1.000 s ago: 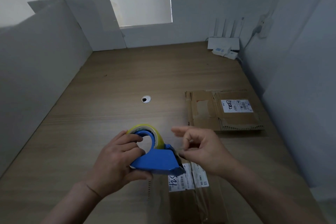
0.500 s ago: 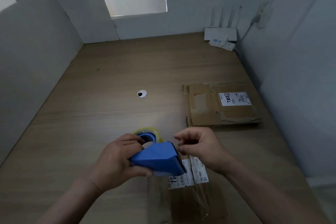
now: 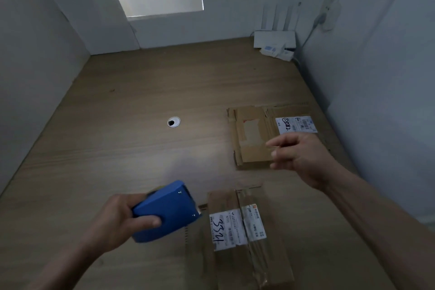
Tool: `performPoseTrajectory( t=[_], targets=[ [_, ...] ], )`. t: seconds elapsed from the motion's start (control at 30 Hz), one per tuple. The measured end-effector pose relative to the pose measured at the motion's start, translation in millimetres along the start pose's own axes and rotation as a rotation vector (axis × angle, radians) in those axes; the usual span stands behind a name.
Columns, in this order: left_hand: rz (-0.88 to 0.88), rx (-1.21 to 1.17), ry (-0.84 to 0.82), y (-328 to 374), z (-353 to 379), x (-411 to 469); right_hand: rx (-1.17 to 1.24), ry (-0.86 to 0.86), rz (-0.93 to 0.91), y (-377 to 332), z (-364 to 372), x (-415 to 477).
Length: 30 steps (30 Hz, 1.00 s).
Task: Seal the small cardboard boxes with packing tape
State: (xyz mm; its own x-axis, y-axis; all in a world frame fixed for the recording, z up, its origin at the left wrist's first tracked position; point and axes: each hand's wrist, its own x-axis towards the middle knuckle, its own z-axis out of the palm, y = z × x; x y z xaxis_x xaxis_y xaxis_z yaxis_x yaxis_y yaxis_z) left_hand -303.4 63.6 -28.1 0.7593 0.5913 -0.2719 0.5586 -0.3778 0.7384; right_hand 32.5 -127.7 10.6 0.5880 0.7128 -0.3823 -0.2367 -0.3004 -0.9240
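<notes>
A solid blue dispenser is seen at lower left, over a table of brown wood grain. Brown cardboard is shown by the near box at bottom centre and the far box at centre right, with a white near label and far label marked in black. A white router is seen at upper right.

Office cubicle, shown by partitioned desk and router.

Wooden table with near cardboard box, far cardboard box, white router
</notes>
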Motion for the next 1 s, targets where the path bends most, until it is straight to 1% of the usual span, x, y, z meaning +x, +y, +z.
performPoseTrajectory(
  t=[0.07, 0.13, 0.2, 0.3, 0.37, 0.43, 0.57, 0.7, 0.87, 1.0],
  targets=[
    [0.024, -0.046, 0.011, 3.8, 1.7, 1.2, 0.007, -0.035, 0.013, 4.4, 4.3, 3.1],
    [0.108, 0.009, 0.081, 8.0, 4.1, 6.1, 0.040, -0.067, 0.037, 10.7, 16.3, 0.4],
    [0.276, 0.088, 0.143, 9.8, 4.1, 11.2, 0.058, -0.064, 0.061, 17.6, 29.1, -3.4],
    [0.566, 0.251, 0.215, 18.5, 8.7, 16.8, -0.070, -0.076, 0.034, 29.7, 45.7, -13.9],
    [0.686, 0.337, 0.271, 26.1, 11.8, 19.7, -0.117, -0.147, -0.042, 30.5, 53.5, -22.9],
    [0.761, 0.409, 0.306, 33.3, 13.8, 21.1, -0.105, -0.225, -0.097, 27.3, 56.4, -28.0],
    [0.801, 0.478, 0.371, 47.9, 17.0, 18.9, -0.111, -0.357, -0.177, 16.3, 55.4, -31.6],
    [0.809, 0.492, 0.406, 56.6, 22.2, 17.4, -0.142, -0.385, -0.256, 9.1, 53.7, -32.0],
    [0.789, 0.501, 0.424, 60.2, 24.4, 13.7, -0.130, -0.473, -0.392, 5.5, 50.8, -33.6],
    [0.801, 0.508, 0.413, 61.5, 22.1, 11.5, -0.201, -0.511, -0.430, 3.5, 49.7, -34.2]
  ],
)
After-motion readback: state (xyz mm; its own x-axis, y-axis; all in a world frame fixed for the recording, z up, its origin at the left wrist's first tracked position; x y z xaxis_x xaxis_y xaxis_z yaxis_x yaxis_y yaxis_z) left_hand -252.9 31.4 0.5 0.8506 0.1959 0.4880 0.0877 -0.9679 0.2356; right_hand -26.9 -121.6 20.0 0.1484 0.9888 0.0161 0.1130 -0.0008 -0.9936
